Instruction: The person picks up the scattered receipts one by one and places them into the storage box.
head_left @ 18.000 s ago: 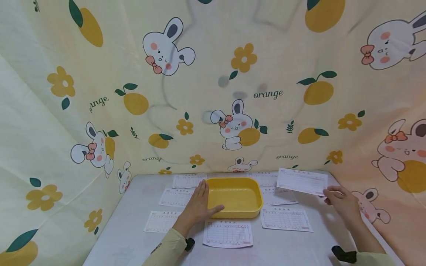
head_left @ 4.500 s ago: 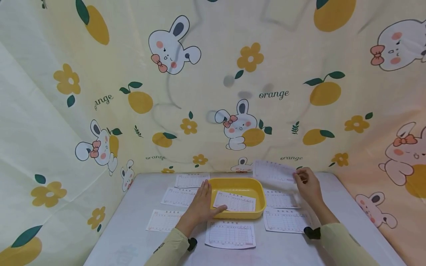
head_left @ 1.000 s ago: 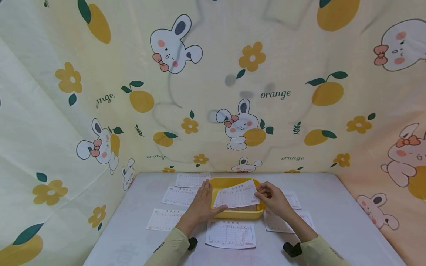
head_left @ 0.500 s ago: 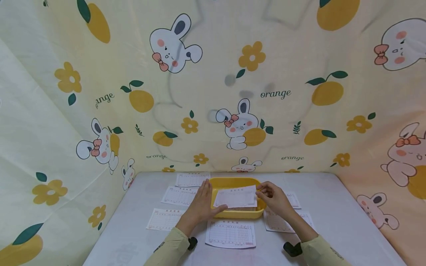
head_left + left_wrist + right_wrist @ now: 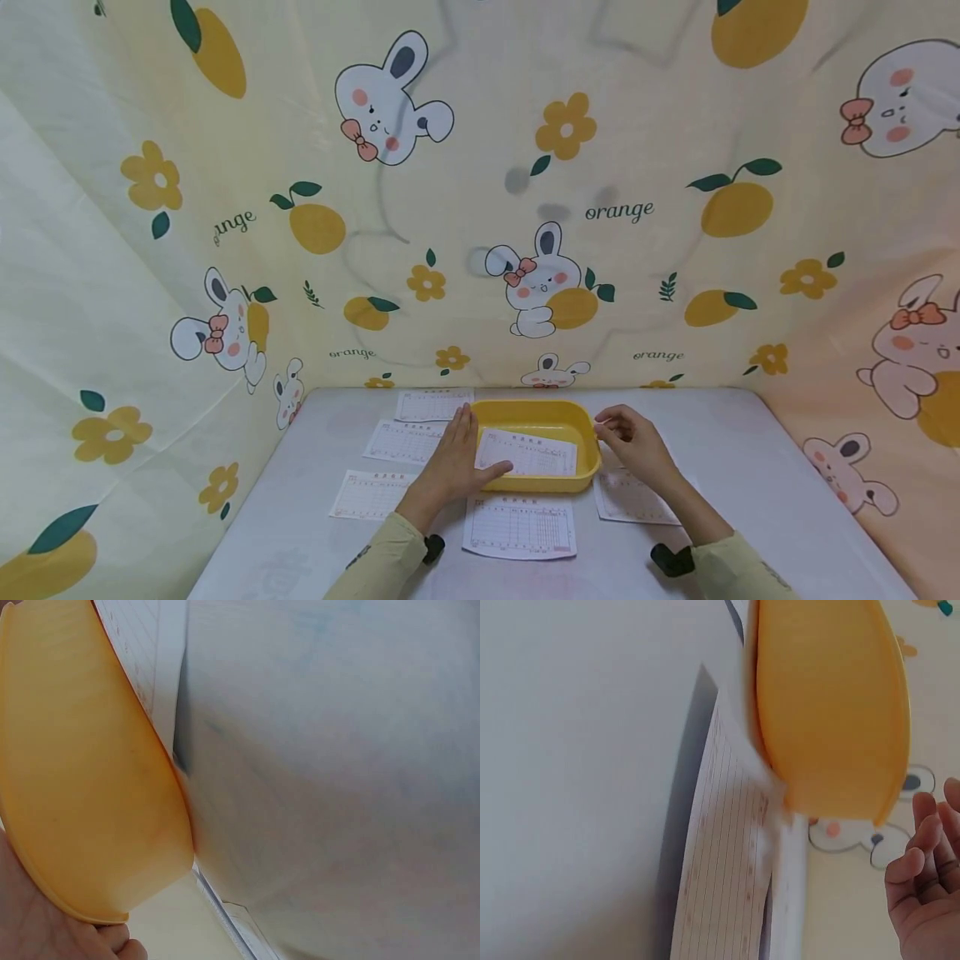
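Observation:
A yellow plastic tray [image 5: 537,483] stands mid-table. Inside it lies a white printed form sheet [image 5: 528,452] with a ruled grid. My left hand [image 5: 453,467] rests along the tray's left rim, fingers straight, thumb reaching over the front rim; the left wrist view shows its palm against the yellow wall [image 5: 90,765]. Just off the tray's right rim is my right hand [image 5: 637,446], fingers loosely bent and holding nothing. In the right wrist view that hand [image 5: 934,877] is apart from the tray, with another form sheet [image 5: 724,855] lying nearby.
Similar sheets lie round the tray: back left [image 5: 433,405], middle left [image 5: 405,441], front left [image 5: 371,494], front centre [image 5: 519,528] and front right [image 5: 637,497], partly under my right arm. A patterned curtain [image 5: 480,125] rises behind the white table [image 5: 750,500].
Eighteen seconds ago the tray was bare. The right hand has since brought sheets from the right into it, just now let one go, and drawn back rightward. The left hand stays on the rim.

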Action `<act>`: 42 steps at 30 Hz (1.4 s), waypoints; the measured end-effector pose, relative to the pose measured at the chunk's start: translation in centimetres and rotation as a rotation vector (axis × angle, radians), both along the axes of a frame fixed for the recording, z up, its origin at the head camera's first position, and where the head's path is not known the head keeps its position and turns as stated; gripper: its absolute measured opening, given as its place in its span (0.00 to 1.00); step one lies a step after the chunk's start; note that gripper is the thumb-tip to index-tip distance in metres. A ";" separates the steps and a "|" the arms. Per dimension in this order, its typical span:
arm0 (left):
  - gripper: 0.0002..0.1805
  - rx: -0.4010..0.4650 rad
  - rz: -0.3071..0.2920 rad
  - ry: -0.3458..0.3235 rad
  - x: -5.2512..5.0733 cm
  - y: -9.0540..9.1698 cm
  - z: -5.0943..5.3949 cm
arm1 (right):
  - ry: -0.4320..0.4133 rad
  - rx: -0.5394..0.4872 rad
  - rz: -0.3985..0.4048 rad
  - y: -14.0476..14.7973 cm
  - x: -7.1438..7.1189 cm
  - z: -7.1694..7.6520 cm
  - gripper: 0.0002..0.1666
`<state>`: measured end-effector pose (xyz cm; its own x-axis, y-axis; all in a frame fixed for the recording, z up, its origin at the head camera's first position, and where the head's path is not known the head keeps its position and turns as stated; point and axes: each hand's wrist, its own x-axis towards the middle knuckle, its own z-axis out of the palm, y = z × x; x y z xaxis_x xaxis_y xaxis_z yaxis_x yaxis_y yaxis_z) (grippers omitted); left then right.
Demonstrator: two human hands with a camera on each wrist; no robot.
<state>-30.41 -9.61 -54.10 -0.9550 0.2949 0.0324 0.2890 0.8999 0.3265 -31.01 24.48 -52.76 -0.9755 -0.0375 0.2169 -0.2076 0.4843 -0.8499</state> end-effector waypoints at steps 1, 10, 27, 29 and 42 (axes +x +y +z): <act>0.67 0.005 0.000 -0.001 0.0 0.0 0.0 | 0.000 0.010 -0.005 0.3 0.0 0.0 0.10; 0.69 -0.020 0.004 -0.004 0.0 0.0 -0.1 | 0.008 0.066 -0.048 2.7 0.6 0.1 0.13; 0.68 0.002 -0.014 0.008 0.1 -0.1 0.0 | 0.052 0.178 -0.130 7.4 1.8 -0.7 0.16; 0.68 0.007 -0.014 0.011 0.1 -0.1 0.0 | 0.042 0.188 -0.141 7.9 1.9 -0.7 0.17; 0.67 0.016 -0.017 0.010 0.0 -0.1 -0.1 | -0.082 0.231 -0.191 9.9 2.4 -1.2 0.22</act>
<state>-30.38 -9.73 -54.16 -0.9495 0.3102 0.0470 0.3074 0.8898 0.3373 -28.60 34.37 -53.93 -0.9835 0.1094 0.1443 -0.0292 0.6904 -0.7228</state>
